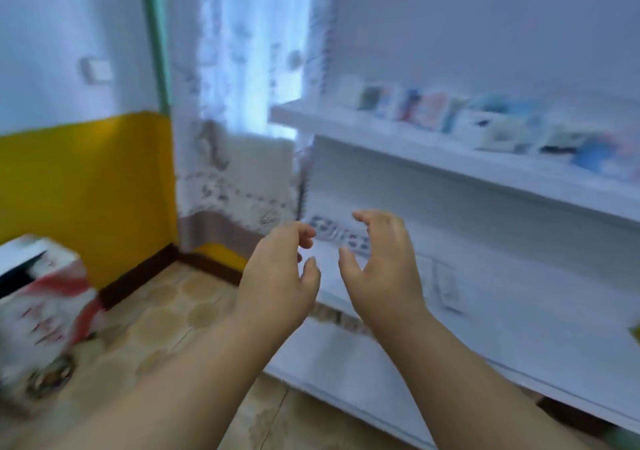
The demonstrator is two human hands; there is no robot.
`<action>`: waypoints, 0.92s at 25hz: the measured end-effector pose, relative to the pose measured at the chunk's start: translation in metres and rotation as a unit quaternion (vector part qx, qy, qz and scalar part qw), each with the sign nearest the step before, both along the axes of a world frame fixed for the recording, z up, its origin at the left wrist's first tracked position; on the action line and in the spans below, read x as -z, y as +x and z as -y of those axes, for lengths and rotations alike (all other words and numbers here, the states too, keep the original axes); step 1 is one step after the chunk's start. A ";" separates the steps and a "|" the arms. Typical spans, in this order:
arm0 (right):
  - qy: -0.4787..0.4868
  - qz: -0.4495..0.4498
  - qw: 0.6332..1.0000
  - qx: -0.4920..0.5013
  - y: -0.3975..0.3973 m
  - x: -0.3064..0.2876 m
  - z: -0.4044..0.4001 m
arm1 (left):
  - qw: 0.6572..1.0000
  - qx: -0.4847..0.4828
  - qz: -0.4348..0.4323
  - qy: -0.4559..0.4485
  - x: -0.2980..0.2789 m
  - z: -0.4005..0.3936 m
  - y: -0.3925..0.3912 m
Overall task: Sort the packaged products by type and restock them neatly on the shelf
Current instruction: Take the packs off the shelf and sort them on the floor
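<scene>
Packaged products (pixel 491 120): a row already stands on the upper shelf (pixel 450 169), above and right of both grips. Middle shelf (pixel 519 294), just beyond them, carries one printed pack (pixel 341 236). Left grip (pixel 277 276) and right grip (pixel 381 266) both loosely curled, holding nothing. Box (pixel 41 294) on floor, left, likely more stock. Judging partway done; frame blurred.

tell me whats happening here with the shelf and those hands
A person is restocking a white shelf unit. Both hands are empty: the left hand and right hand hover with loosely curled fingers in front of the middle shelf, near a flat blue-printed pack lying there. The top shelf already holds a row of small packages. A printed carton sits on the floor at left.
</scene>
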State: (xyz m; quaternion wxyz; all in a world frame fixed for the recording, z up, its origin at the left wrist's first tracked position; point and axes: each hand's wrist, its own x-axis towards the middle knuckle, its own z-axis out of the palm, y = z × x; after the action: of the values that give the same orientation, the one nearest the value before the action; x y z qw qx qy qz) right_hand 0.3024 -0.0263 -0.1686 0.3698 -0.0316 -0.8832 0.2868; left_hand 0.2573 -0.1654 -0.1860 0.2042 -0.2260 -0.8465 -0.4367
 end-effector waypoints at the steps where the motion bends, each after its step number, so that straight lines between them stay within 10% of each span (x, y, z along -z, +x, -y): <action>1: 0.005 -0.014 0.999 0.029 0.015 -0.012 -0.027 | 1.000 0.028 -0.014 0.003 -0.012 -0.027 0.007; 11: 0.020 -0.060 0.983 0.174 0.108 -0.113 -0.257 | 0.980 0.158 -0.076 0.096 -0.112 -0.277 0.061; 23: 0.027 0.030 0.969 0.244 -0.075 -0.162 -0.353 | 0.979 0.158 -0.119 0.055 -0.171 -0.371 -0.116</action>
State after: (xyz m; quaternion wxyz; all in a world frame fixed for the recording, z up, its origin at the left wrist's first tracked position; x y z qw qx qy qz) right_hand 0.2272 0.3268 -0.0064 0.4031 -0.2447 -0.8667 0.1626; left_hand 0.1411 0.2052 -0.0146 0.2439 -0.3960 -0.7442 -0.4794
